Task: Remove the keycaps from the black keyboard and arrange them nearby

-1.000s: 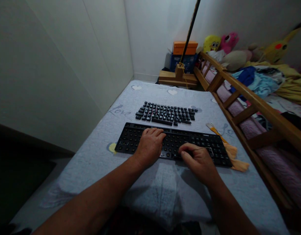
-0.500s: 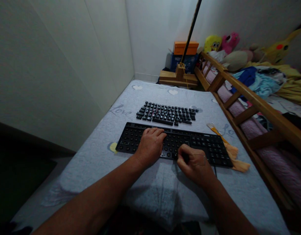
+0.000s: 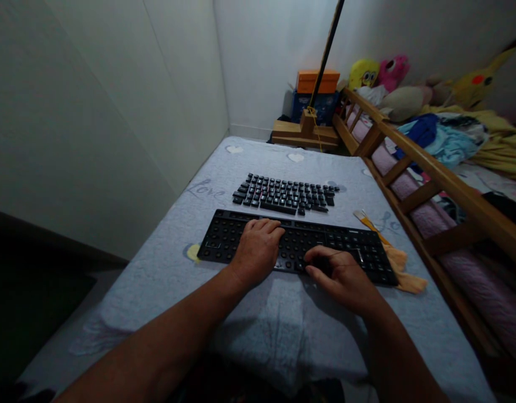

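Note:
A black keyboard (image 3: 350, 240) lies at a slant on the bed-like surface, with most of its main section stripped to bare key posts and its right-hand keys in place. My left hand (image 3: 260, 240) rests on its middle, fingers stretched flat across it. At the lower edge, my right hand (image 3: 335, 271) curls with thumb and index fingertip close around a spot in the bottom row. A thin wire-like line crosses this hand; what the fingers hold is too dark to make out. Loose black keycaps (image 3: 278, 193) lie in keyboard-like rows beyond the keyboard.
A light patterned cloth (image 3: 157, 268) covers the surface. A brush (image 3: 367, 220) and an orange cloth (image 3: 411, 281) lie by the keyboard's right end. A wooden rail (image 3: 442, 173) borders the right side, a pale panel (image 3: 115, 112) the left.
My right hand has loosened from a tighter curl, its thumb and index finger now showing more of a gap behind the tips. My left hand stays in place on the keyboard.

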`<action>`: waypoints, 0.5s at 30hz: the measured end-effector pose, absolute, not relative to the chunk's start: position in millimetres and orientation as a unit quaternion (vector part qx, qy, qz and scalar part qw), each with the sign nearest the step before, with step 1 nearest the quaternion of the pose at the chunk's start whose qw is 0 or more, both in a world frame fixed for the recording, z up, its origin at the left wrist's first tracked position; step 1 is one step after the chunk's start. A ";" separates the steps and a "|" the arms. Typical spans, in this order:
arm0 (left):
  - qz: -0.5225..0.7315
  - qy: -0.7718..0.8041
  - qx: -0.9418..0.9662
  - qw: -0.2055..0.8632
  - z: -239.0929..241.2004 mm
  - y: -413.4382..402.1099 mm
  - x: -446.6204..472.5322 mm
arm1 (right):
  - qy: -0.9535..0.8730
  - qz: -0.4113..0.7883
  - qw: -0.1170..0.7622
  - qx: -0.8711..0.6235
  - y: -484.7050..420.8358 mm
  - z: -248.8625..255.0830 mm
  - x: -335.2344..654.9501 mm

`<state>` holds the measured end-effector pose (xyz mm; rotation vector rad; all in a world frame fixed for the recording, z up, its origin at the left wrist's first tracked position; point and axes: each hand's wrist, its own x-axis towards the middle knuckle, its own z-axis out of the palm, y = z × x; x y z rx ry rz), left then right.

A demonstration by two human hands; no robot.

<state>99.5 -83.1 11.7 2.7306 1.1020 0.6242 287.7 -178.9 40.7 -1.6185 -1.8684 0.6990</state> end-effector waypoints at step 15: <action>0.200 0.366 0.906 0.064 12.4 -83.1 99.4 | -0.706 0.268 0.269 -0.597 -178.1 38.8 290.5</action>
